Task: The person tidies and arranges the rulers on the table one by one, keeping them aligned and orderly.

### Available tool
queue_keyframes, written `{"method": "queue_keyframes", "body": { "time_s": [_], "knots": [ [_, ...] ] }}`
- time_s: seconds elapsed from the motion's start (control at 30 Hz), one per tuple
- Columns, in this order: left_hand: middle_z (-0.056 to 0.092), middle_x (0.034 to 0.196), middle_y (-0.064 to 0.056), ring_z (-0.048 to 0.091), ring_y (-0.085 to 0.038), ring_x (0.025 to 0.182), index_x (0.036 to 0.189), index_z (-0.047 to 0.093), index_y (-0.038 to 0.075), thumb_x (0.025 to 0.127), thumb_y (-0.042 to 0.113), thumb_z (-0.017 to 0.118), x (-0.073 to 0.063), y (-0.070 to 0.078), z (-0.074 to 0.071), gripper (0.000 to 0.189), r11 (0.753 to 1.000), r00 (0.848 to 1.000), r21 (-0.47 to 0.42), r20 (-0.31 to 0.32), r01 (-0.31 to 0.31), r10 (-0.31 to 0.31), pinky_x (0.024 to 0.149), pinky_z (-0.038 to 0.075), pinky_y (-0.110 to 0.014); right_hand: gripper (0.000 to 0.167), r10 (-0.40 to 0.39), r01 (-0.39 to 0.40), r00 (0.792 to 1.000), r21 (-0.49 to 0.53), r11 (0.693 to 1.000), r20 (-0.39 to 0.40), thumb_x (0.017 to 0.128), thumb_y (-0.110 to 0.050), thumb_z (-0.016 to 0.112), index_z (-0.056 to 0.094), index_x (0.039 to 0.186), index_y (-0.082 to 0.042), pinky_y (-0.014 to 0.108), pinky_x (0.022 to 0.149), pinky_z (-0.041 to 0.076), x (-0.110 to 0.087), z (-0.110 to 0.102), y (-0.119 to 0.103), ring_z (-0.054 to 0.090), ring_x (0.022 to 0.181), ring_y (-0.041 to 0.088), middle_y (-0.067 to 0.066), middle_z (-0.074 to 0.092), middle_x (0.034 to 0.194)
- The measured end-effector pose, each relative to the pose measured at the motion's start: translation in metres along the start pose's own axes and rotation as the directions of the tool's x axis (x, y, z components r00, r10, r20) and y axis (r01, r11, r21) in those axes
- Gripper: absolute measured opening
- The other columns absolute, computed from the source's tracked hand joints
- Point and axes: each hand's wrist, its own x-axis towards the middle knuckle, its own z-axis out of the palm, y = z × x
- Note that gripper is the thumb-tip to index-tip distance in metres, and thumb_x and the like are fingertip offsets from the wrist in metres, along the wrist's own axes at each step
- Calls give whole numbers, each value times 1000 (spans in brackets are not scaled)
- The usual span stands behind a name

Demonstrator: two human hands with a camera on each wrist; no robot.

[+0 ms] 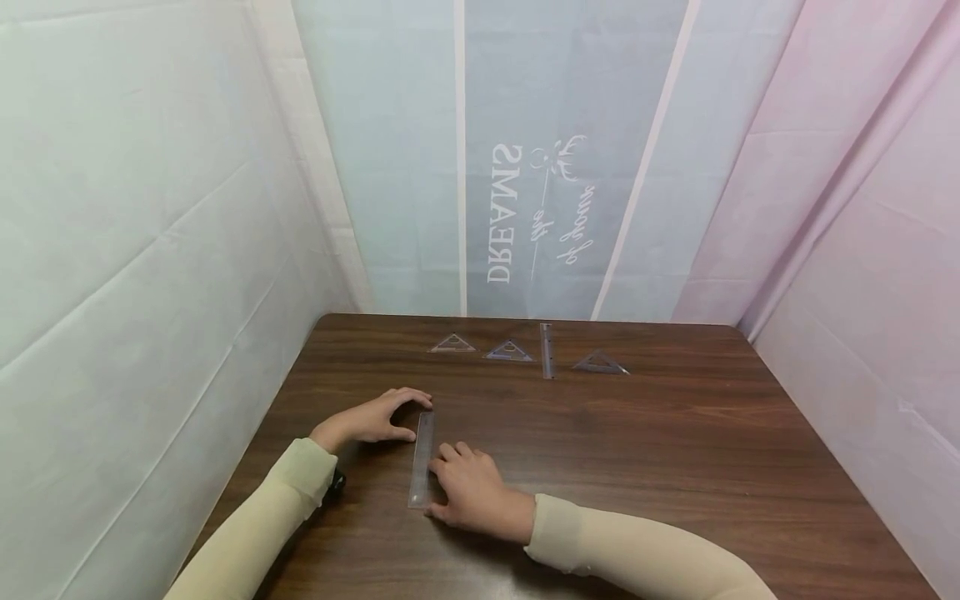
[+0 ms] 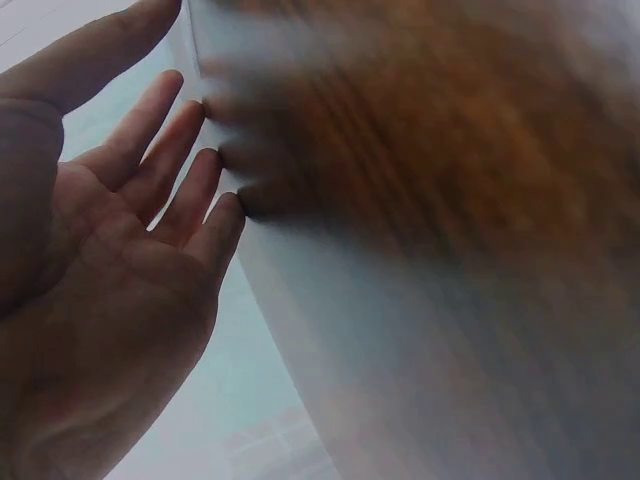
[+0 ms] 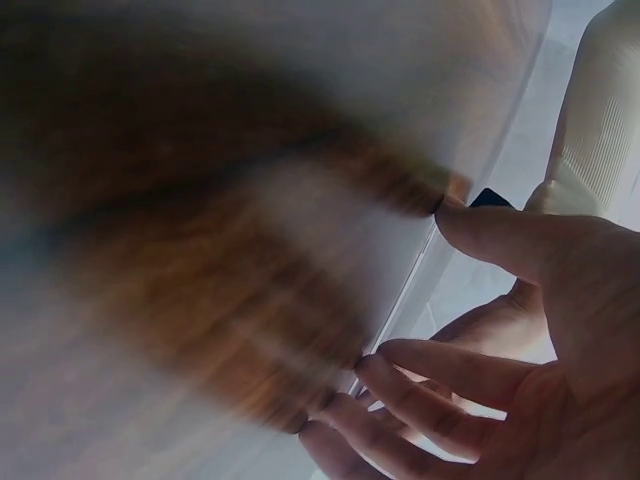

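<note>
A clear ruler point(image 1: 422, 462) lies flat on the dark wood table, its length running away from the body. By its far end is my left hand point(image 1: 382, 419), fingers arched over and thumb at the ruler's left edge. In the left wrist view the left hand point(image 2: 130, 215) has spread fingers, tips down at the tabletop. My right hand point(image 1: 476, 492) rests along the ruler's right side, thumb near the close end and fingertips at the edge. The right wrist view shows that right hand point(image 3: 490, 350) with thumb and fingers wide apart and a thin ruler edge between.
Across the far part of the table point(image 1: 675, 467) lie a clear set square point(image 1: 452, 344), a second set square with blue marks point(image 1: 509, 352), an upright-lying ruler point(image 1: 547, 352) and a darker set square point(image 1: 602, 364). Cloth curtains point(image 1: 405, 167) hang behind and on both sides.
</note>
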Motion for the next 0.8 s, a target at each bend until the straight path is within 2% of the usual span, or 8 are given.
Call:
{"method": "queue_keyframes", "body": {
  "time_s": [0.13, 0.3, 0.43, 0.63, 0.8],
  "knots": [
    [53, 156, -14, 45, -42, 146, 151, 54, 8, 107, 25, 70, 2, 4, -4, 50, 999, 999, -13, 3, 36, -36, 117, 38, -65, 63, -3, 2, 1000, 62, 998, 20, 90, -61, 82, 74, 133, -17, 30, 82, 59, -2, 0, 6, 63, 103, 14, -3, 67, 119],
    [56, 153, -15, 48, -42, 145, 150, 55, 7, 109, 25, 66, 8, 12, -11, 46, 998, 998, -18, 8, 65, -65, 117, 39, -64, 65, 6, -9, 1000, 164, 986, 21, 91, -59, 83, 72, 136, -14, 29, 80, 58, -5, 1, 17, 63, 101, 11, -4, 68, 119],
    [58, 150, -17, 52, -40, 142, 148, 56, 4, 110, 27, 66, 19, 17, -14, 46, 999, 999, 1, -28, 43, -43, 117, 41, -61, 65, 4, -7, 1000, 235, 972, 14, 90, -54, 86, 71, 138, -12, 28, 81, 57, -8, -2, 31, 63, 102, 10, -3, 68, 121],
    [56, 154, -16, 49, -40, 146, 151, 55, 5, 110, 36, 64, 35, 28, -15, 52, 1000, 998, -14, -53, 25, -25, 118, 40, -61, 67, -38, 27, 999, 334, 942, 26, 93, -47, 86, 66, 144, -9, 34, 100, 57, -15, -6, 57, 65, 119, 14, 1, 67, 132],
    [54, 157, -12, 45, -37, 150, 154, 54, 8, 109, 43, 63, 53, 35, -12, 57, 1000, 998, -14, -59, 27, -27, 120, 39, -59, 69, 2, -7, 1000, 382, 924, 14, 93, -45, 86, 64, 145, -6, 41, 102, 57, -20, -10, 81, 65, 122, 20, 4, 67, 133]
  ]
}}
